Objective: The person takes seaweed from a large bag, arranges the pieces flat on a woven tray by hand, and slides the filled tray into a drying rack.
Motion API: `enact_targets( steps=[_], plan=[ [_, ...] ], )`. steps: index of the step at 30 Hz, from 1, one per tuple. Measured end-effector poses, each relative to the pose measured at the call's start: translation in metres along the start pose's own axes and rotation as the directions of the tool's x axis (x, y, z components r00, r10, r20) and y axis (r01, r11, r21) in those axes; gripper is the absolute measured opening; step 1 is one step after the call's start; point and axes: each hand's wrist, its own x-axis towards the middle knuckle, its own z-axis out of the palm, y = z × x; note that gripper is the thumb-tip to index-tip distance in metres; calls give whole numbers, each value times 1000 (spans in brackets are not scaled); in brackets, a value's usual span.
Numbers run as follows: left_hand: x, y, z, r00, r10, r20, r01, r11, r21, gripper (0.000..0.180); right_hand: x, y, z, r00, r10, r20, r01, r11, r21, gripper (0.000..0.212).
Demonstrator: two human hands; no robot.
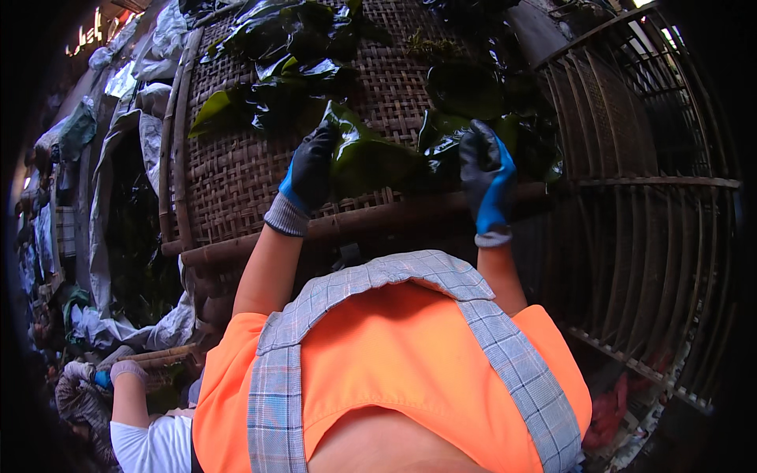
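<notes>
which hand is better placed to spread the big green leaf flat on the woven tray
Left, probably. The left hand already grips the edge of the big green leaf on the woven tray. The right hand rests nearer the darker leaves beside it.

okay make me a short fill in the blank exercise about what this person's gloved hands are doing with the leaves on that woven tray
1. Both hands, the left hand and the right hand, wear blue and black ____.
2. The hands rest on large wet green leaves spread over a woven ____ tray.
3. The person's shirt under the checked apron straps is ____.
4. At lower left, a second person wears a ____ shirt.

Missing words: gloves; bamboo; orange; white
</notes>
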Motion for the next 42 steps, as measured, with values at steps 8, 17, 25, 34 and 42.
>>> enact_targets(
  steps=[8,17,25,34,42],
  plan=[
    [-15,22,82,922,27,387,146,900,-410,31,-6,-1,63,719,-133,682,-609,352,711,53],
    [-21,10,36,933,291,211,-289,957,-40,28,9,-2,58,833,-58,550,-518,268,812,41],
    [-13,-46,-69,940,217,-264,-107,920,376,16,-2,110,47,838,381,391,-436,898,60,32],
    [-14,-65,-57,866,494,-83,-164,436,885,42,73,30,148,782,194,592,36,934,-354,65],
    [-45,-44,-23,837,454,-305,-181,756,629,40,87,30,231,767,387,513,102,715,-692,48]
  ],
)
